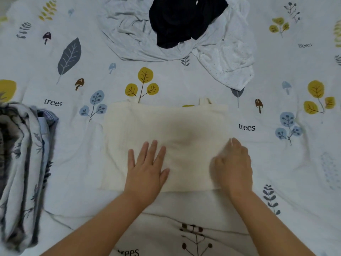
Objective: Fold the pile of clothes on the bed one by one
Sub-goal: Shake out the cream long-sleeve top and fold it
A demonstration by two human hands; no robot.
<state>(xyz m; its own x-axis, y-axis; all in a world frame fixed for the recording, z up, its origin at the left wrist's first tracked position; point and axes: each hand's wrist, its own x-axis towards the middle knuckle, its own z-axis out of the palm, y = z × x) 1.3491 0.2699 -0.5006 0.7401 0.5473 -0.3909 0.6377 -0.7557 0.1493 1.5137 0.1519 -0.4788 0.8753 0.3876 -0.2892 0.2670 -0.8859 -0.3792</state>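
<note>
cream cotton piece: a cream, squarish cotton garment with two short straps (164, 137) lies flat on the bed with the white leaf-and-mushroom print sheet (295, 172), near the middle of the near edge, straps pointing to the far edge.
left hand: the left hand (147, 167) lies palm down on the cloth, fingers spread, pinching nothing.
right hand: the right hand (233, 163) rests on the cloth's right edge, blurred; fingers look held together and curled, and i cannot tell whether it pinches the edge.
step: smoothing or a mid-fold of this one piece, by my reading.
next move: likely calls for taking one side edge and bringing it across while the other hand pins the cloth.
unfolded pile: a crumpled pale grey, white dotted and black heap of clothes (175, 30) at the far edge.
done stack: folded grey-and-blue patterned clothes (22, 163) at the left edge.
</note>
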